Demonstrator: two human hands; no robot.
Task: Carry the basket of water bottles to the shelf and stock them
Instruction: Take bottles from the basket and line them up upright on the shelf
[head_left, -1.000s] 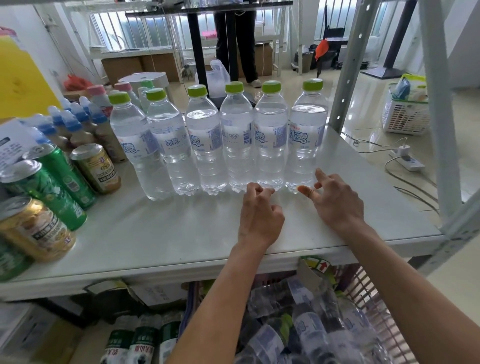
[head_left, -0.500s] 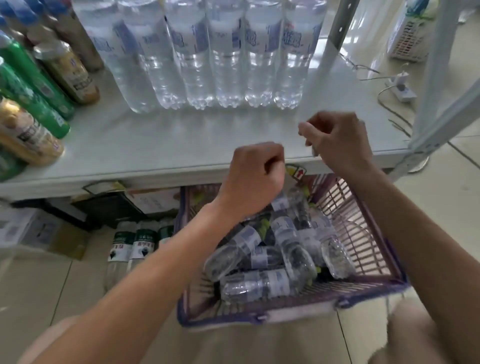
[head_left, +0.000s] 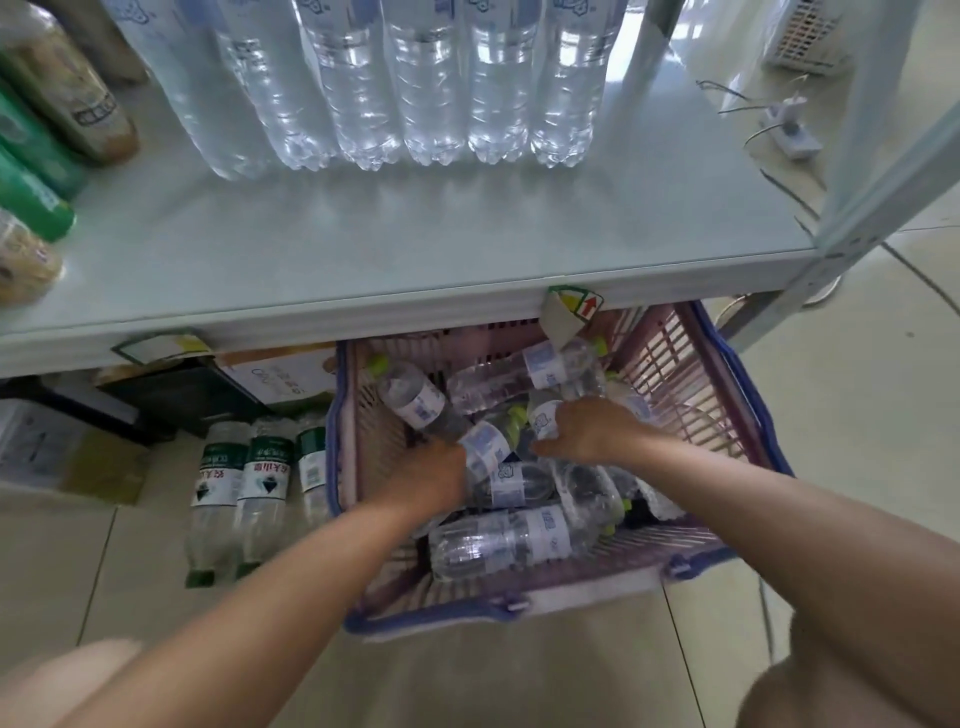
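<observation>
The basket (head_left: 691, 364), pink with a blue rim, sits on the floor just under the front edge of the shelf (head_left: 415, 249), full of water bottles lying on their sides. Both hands are down inside the basket: the left hand (head_left: 431, 480) is curled around a bottle (head_left: 488, 457) near the basket's middle, and the right hand (head_left: 587, 428) lies over another bottle (head_left: 543, 415) just beyond it, though whether its fingers grip cannot be told. Above the basket, a row of upright bottles (head_left: 431, 83) stands on the shelf, with cans (head_left: 36, 156) at its left end.
</observation>
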